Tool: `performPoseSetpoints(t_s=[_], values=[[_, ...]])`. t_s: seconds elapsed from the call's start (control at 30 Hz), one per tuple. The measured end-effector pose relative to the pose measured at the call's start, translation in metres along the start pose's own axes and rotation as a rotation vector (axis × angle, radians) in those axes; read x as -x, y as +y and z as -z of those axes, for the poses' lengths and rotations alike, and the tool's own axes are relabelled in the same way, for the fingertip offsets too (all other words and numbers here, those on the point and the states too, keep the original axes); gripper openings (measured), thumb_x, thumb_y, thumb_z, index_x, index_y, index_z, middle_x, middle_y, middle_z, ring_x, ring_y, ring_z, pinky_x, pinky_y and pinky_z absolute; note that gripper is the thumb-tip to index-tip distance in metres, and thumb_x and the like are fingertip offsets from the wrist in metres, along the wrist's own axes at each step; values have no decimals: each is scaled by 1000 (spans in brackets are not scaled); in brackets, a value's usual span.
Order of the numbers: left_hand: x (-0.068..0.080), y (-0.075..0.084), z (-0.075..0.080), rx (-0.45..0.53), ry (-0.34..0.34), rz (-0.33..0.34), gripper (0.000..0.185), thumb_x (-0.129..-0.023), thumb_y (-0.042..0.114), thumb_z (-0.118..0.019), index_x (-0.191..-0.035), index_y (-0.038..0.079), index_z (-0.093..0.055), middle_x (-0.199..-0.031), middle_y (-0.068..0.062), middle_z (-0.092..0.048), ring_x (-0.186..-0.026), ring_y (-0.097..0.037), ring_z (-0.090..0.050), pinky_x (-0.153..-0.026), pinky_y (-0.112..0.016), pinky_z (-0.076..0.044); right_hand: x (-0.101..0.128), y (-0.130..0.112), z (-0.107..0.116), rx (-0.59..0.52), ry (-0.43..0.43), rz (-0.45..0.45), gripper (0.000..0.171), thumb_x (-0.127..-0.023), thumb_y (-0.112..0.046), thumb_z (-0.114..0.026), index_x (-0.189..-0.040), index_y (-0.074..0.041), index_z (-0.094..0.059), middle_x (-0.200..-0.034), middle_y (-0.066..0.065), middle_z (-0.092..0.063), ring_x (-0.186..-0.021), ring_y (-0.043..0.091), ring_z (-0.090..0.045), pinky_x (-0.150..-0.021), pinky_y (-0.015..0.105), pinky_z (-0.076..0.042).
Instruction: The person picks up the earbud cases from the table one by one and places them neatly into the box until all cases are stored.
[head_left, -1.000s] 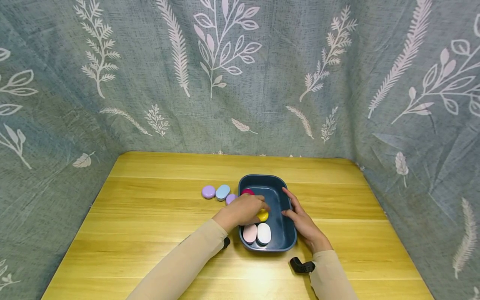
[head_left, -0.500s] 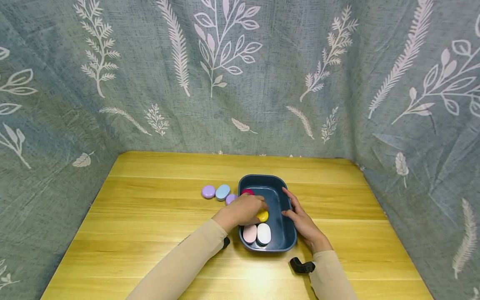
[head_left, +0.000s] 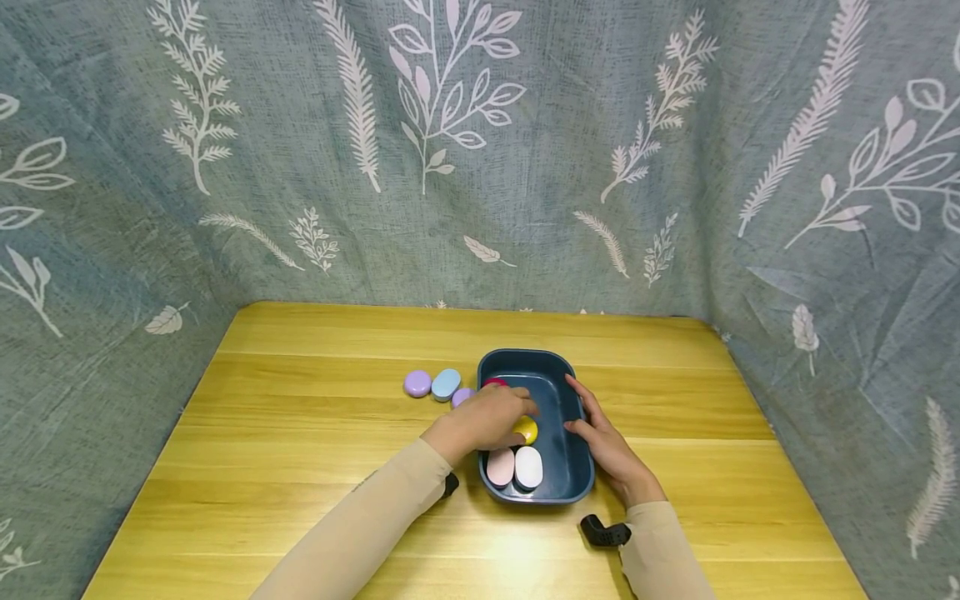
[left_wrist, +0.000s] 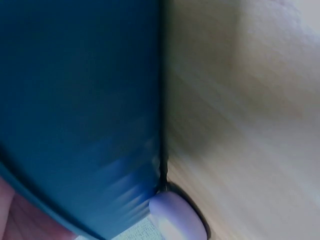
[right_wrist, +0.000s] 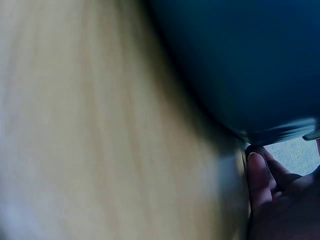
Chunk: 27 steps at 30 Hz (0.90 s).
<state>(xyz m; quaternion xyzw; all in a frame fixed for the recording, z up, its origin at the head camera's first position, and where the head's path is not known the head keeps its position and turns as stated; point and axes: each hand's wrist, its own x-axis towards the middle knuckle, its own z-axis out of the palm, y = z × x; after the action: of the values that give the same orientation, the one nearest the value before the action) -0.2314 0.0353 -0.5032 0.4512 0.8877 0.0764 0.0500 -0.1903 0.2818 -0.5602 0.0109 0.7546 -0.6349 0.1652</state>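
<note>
On the table (head_left: 300,467), left to right: three oval cases outside the bin, purple (head_left: 417,383), light blue (head_left: 446,384), and another purple (head_left: 461,397). Left hand (head_left: 483,421) reached into the blue bin (head_left: 570,483), fingers curled, pinching the yellow case (head_left: 527,429). Inside also: one red (head_left: 495,382), one pink (head_left: 500,467), one white (head_left: 528,467). Right hand (head_left: 609,446) rested flat along the bin's right wall, fingers relaxed.

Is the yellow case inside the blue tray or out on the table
Inside. The yellow case lies within the blue tray, under the left hand, behind the pink case.
</note>
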Motion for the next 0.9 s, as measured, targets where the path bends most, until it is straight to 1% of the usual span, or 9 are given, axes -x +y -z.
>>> performPoseSetpoints(t_s=[0.13,0.3,0.47,0.7,0.9], values=[[2,-1,4,-4,10,-9,45,-93,38,-77,-135,22,-69,-123,4,-67,-108,-14,-68,-97,-38,-54,1,0,0,0,3,-9,74,-104,-16,-53,-159,-55,-23,-175,0,5,-162,33,-1,-125,60,-19],[7,-2,7,18,16,3,47,-95,38,-76,-137,22,-67,-129,3,-65,-114,-16,-67,-102,-43,-52,1,0,0,-3,4,-9,74,-104,-15,-53,-159,-55,-24,-175,1,5,-162,34,-1,-125,61,-19],[10,-3,8,21,30,10,46,-95,38,-76,-138,23,-67,-131,3,-65,-117,-16,-65,-102,-43,-51,0,1,0,6,7,-11,74,-103,-16,-54,-159,-54,-24,-176,2,3,-162,35,-4,-125,61,-20],[16,-5,13,9,60,13,41,-97,38,-72,-137,25,-68,-135,3,-64,-124,-20,-62,-105,-42,-51,0,0,0,-6,5,-4,75,-104,-14,-52,-160,-53,-23,-175,3,3,-161,34,-5,-125,60,-20],[21,-7,16,13,70,26,41,-98,37,-71,-137,25,-68,-138,3,-63,-128,-21,-60,-109,-45,-49,-1,0,0,3,8,-7,75,-104,-14,-52,-160,-54,-23,-175,3,3,-161,35,-5,-125,60,-20]])
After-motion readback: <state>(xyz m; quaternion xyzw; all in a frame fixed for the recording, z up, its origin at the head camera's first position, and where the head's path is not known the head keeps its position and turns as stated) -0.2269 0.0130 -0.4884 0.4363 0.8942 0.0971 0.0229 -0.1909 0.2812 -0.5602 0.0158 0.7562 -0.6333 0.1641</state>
